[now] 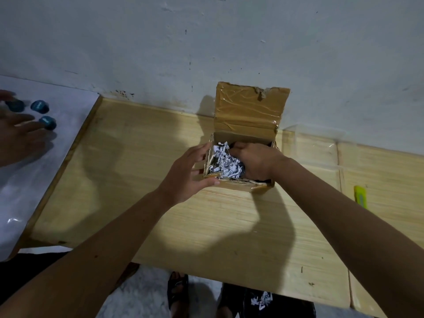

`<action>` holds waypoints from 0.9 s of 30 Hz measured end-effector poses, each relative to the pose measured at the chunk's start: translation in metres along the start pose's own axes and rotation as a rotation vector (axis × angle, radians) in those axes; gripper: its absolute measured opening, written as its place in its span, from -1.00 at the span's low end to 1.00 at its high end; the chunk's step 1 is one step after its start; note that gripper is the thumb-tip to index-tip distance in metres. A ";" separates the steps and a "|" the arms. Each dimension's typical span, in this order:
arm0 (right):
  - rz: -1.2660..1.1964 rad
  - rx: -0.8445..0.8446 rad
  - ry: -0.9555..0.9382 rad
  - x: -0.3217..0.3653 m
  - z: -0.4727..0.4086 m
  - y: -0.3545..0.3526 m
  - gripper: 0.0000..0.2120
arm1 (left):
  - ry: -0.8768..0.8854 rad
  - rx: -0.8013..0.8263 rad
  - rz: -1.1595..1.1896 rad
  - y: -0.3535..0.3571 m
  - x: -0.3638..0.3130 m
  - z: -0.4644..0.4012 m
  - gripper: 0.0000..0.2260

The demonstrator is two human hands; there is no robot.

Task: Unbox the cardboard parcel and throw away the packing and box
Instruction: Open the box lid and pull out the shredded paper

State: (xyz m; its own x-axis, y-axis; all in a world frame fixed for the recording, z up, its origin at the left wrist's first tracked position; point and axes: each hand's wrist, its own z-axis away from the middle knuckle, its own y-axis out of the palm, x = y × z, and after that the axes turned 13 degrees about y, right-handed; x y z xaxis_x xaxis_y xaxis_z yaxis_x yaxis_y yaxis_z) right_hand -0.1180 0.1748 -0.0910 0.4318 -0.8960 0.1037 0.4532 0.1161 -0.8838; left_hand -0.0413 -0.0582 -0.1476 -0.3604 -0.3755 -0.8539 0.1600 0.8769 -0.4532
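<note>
A small cardboard box [243,186] stands on the wooden table near the wall, its taped lid [250,109] folded up and back. Shredded white paper [223,162] fills the inside. My left hand [185,175] holds the box's left side, thumb at the front corner and fingers on the rim. My right hand [257,160] reaches down into the box, fingers curled into the paper shreds; its fingertips are hidden inside.
A yellow-green utility knife [360,195] lies on the table [137,180] at the right. On a white table [68,115] at the left, another person's hand [18,138] rests near three blue round objects [39,105]. A dark bin with paper shreds [261,299] sits below the table edge.
</note>
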 end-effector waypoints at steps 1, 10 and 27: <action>-0.004 0.006 0.009 0.002 0.001 -0.001 -0.42 | 0.003 -0.001 -0.003 0.000 0.000 0.000 -0.08; -0.009 -0.066 0.062 0.007 0.009 -0.003 -0.52 | -0.013 0.007 -0.011 -0.001 -0.003 0.001 -0.08; -0.152 -0.217 0.038 -0.026 0.031 -0.039 -0.55 | 0.011 -0.002 -0.098 -0.001 -0.013 -0.003 -0.13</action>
State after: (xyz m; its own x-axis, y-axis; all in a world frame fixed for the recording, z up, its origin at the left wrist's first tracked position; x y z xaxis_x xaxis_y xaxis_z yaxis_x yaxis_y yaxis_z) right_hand -0.1229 0.2069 -0.0450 0.3406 -0.9119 0.2291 0.3306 -0.1119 -0.9371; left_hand -0.0399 -0.0532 -0.1354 -0.3844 -0.4558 -0.8028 0.1223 0.8368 -0.5336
